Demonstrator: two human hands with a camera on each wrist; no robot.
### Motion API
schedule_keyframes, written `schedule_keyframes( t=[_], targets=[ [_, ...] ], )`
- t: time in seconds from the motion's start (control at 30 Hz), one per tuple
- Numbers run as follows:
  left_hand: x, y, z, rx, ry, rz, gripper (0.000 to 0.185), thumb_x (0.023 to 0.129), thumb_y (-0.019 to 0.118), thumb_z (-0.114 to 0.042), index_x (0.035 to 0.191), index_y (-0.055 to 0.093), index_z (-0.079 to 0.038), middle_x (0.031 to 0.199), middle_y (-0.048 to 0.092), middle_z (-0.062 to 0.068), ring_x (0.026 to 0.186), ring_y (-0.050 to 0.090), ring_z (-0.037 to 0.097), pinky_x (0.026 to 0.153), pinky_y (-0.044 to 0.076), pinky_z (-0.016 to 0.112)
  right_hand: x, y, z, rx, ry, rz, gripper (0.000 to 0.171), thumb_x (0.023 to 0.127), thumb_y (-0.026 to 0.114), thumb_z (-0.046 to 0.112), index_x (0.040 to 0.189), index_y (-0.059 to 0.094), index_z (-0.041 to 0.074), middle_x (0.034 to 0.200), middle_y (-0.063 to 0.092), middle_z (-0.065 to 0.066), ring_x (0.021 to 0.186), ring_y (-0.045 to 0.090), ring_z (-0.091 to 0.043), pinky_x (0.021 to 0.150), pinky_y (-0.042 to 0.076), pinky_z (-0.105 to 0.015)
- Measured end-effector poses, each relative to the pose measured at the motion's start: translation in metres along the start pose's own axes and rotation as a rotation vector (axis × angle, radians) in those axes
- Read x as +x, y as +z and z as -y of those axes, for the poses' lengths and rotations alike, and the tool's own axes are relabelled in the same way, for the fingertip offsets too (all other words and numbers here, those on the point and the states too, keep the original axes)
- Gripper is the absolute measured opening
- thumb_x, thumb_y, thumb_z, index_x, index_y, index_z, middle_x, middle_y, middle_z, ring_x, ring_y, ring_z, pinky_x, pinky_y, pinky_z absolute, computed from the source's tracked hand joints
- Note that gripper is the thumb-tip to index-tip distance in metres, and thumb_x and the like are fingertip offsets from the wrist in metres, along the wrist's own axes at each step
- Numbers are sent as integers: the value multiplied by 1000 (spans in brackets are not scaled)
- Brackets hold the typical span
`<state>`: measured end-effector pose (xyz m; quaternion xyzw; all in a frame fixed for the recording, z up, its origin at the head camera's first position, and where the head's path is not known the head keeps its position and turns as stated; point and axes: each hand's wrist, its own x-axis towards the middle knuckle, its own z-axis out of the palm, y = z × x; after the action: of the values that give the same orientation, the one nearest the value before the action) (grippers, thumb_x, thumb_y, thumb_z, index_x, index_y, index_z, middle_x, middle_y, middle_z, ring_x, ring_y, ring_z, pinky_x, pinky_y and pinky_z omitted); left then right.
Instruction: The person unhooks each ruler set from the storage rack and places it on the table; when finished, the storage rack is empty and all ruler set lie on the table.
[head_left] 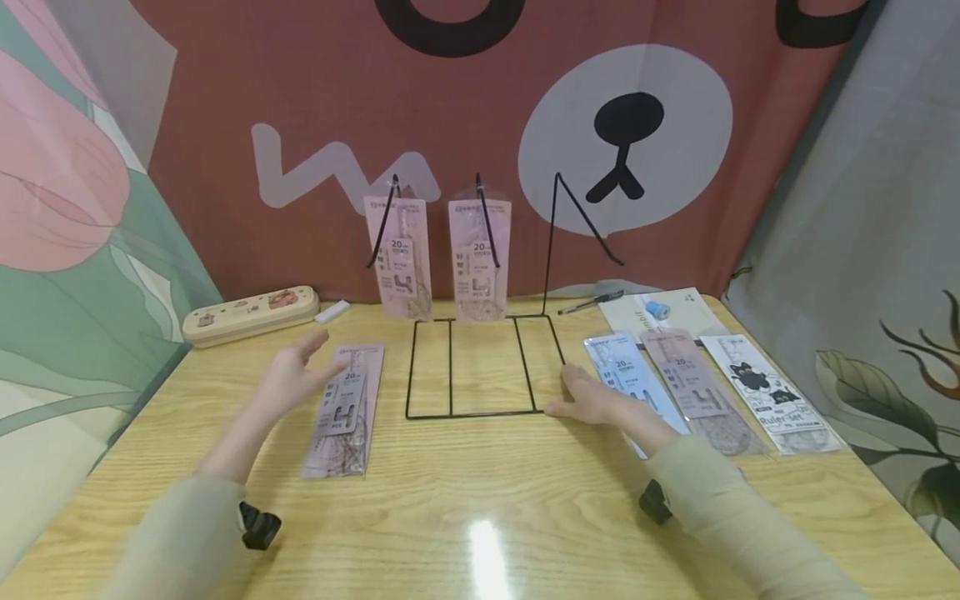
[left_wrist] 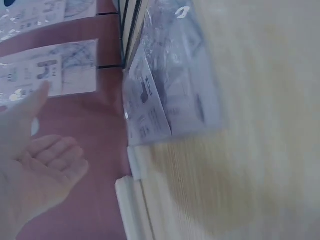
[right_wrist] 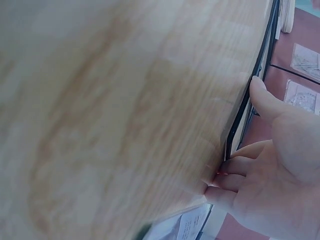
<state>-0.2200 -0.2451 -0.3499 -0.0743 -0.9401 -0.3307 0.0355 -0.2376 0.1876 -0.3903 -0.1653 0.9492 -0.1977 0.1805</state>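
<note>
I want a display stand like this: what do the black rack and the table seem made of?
The rack looks like thin metal wire with a matte black coating: slim straight rods, sharp bends. The table shows pale wood grain under a glossy finish, given the lamp glare; solid wood or laminate, I cannot tell.

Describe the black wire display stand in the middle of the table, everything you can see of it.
The wire stand is thin black metal. Its flat rectangular base, split by two cross wires, lies on the wooden table. Three uprights rise at the back, each ending in a hook sloping forward and down. The left two hooks each carry one pink packet; the right hook is bare. The right hand rests at the base's front right corner.
</note>
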Motion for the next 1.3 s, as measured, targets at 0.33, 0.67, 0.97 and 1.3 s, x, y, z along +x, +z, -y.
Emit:
schedule_keyframes(
  t=[0.33,0.67,0.97,1.3],
  targets=[
    [68,23,-14,-199,14,5,76,94,57,-32,148,18,6,151,25,26,142,23,39,116,21,52,0,0,0,1,6,0,89,94,53,42,144,7,-15,151,4,-34,142,6,-47,117,9,-53],
    [94,34,-29,-235,-107,7,93,91,54,-50,152,1,-4,158,8,19,145,12,37,117,14,53,0,-1,1,-9,3,-6,89,94,54,41,144,8,-16,150,5,-36,141,7,-48,117,10,-53],
    [104,46,-34,-466,-135,-43,77,91,62,-30,149,19,-3,145,40,21,140,30,33,115,28,47,0,0,2,-15,-1,-15,89,94,54,41,144,9,-16,150,6,-36,141,9,-48,117,11,-53],
    [94,57,-36,-344,-85,-60,44,93,60,-30,126,58,-1,126,59,21,116,55,32,96,46,41,0,-1,1,-17,14,-3,90,94,54,43,145,8,-15,151,5,-35,141,7,-47,117,10,-52]
  ],
)
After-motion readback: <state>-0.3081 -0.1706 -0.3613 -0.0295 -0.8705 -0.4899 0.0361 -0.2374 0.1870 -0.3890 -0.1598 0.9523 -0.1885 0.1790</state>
